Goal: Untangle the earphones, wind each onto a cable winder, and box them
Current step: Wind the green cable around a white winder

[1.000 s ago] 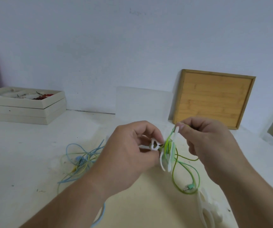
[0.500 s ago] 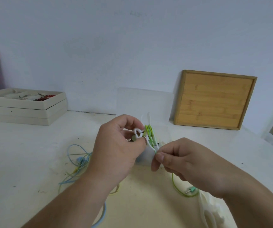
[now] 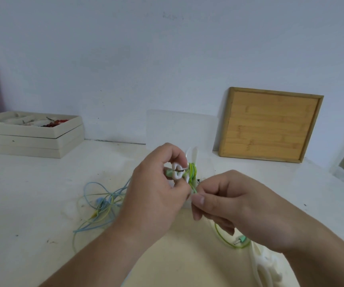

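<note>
Hands meet above a white table [image 3: 32,204] midway through winding a green earphone cable [image 3: 192,172] onto a white cable winder [image 3: 178,171]. The left hand [image 3: 156,195] has its fingers curled round the winder. It grips the winder by its looped end so the spool part is left free, raised off the table at the centre of the scene. Several green turns already sit on it. The right hand [image 3: 235,206], just right of the winder, pinches the cable between thumb and forefinger close below the spool, the other fingers curled under. The short grip looks meant to keep the strand taut as each turn goes on. The loose remainder drops behind that hand to a loop on the near table, ending in the green plug [image 3: 242,239], so apparently only a short length is left to wind. To the left lies a tangle of blue and yellow earphones [image 3: 100,204], untouched and apparently waiting for their turn. Spare white winders [image 3: 264,266] lie at the near right, within reach of the right hand. What appears to be a clear box [image 3: 179,129] stands just beyond the hands, likely the place for finished sets. Stacked pale trays [image 3: 32,137] sit at the far left, and a bamboo board [image 3: 270,125] leans against the far wall on the right.
</note>
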Demonstrator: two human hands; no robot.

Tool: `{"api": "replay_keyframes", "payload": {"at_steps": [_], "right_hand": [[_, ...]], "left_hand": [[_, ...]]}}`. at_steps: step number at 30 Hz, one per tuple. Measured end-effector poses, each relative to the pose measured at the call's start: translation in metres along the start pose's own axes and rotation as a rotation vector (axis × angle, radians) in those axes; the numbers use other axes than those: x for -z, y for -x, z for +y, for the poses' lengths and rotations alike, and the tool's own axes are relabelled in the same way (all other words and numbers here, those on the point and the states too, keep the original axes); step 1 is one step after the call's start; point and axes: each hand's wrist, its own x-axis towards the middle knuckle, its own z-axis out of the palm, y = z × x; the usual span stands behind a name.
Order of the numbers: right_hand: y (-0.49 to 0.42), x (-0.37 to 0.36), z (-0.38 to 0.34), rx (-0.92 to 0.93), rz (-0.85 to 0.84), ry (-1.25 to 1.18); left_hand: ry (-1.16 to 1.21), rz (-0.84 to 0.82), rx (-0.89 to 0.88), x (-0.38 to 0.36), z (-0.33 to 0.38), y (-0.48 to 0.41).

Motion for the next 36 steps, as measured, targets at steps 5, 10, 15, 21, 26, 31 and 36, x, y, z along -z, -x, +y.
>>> {"api": "replay_keyframes", "payload": {"at_steps": [5, 10, 15, 21, 26, 31, 36], "right_hand": [[0.003, 0.010, -0.001, 0.075, 0.299, 0.056], [0.004, 0.019, 0.000, 0.098, 0.584, 0.060], [-0.003, 0.023, 0.011, -0.011, 0.696, 0.038], [-0.008, 0.018, 0.014, -0.164, 0.596, -0.080], [-0.009, 0.006, 0.017, -0.234, 0.315, 0.094], [-0.005, 0.000, 0.014, -0.161, 0.005, 0.191], [0.001, 0.005, 0.005, -0.087, -0.128, 0.048]], "left_hand": [[-0.065, -0.066, -0.058, 0.002, 0.002, 0.001], [0.119, -0.241, -0.004, 0.000, 0.004, 0.002], [0.302, -0.375, 0.022, -0.002, 0.007, 0.003], [0.420, -0.335, 0.025, -0.004, 0.006, 0.001], [0.389, -0.133, 0.022, -0.001, 0.006, -0.002], [0.280, 0.094, 0.043, 0.009, -0.002, -0.011], [0.102, 0.051, 0.022, 0.008, -0.009, -0.009]]}}
